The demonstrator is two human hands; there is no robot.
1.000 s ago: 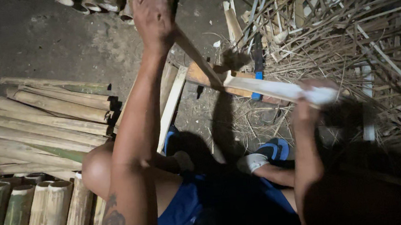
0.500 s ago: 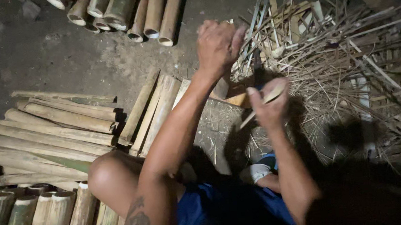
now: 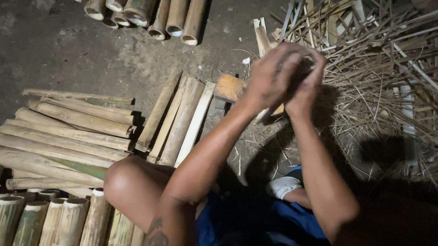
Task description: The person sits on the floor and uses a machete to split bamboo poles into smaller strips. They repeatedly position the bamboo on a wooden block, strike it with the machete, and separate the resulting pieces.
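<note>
My left hand (image 3: 266, 81) and my right hand (image 3: 306, 81) are pressed together in front of me, fingers closed around the same thing. Most of it is hidden inside the hands. A pale bamboo strip (image 3: 264, 116) pokes out just below them. Right behind the hands an orange-brown wooden block (image 3: 226, 86) lies on the dirt floor. Three split bamboo slats (image 3: 178, 120) lie to the left of the block.
A stack of split bamboo halves (image 3: 60, 134) lies at the left, and round green-tan bamboo sections (image 3: 41, 233) lie at the bottom left. More round tubes (image 3: 165, 11) lie at the top. Thin strips and shavings (image 3: 395, 74) fill the right. My bare knee (image 3: 131, 185) is below.
My left hand came down from high up and my right hand moved in from the right. They now meet in one grip. The long pale piece seen earlier is mostly hidden.
</note>
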